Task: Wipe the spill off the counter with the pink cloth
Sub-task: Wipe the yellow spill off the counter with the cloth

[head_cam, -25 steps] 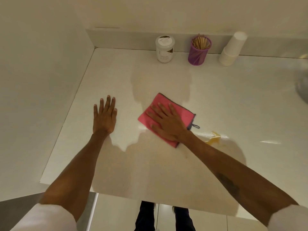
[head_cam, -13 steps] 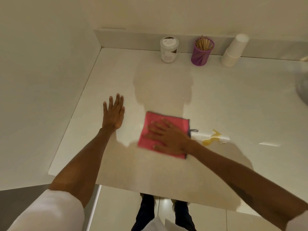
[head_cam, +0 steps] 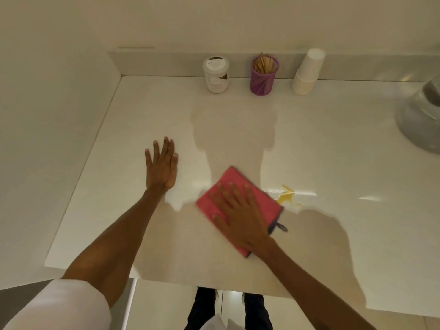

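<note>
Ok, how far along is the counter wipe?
Done: the pink cloth is down on the counter. In hand: the right hand presses flat on it, the left hand braced on the counter. Left: the yellow spill sits unwiped just right of the cloth.

Warm dim light, overhead shadows, motion-blurred cloth [head_cam: 238, 203].

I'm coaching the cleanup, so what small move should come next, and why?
Probably slide the pink cloth rightward under the right hand onto the yellow spill. The spill lies uncovered on the counter, just past the cloth's right edge.
</note>
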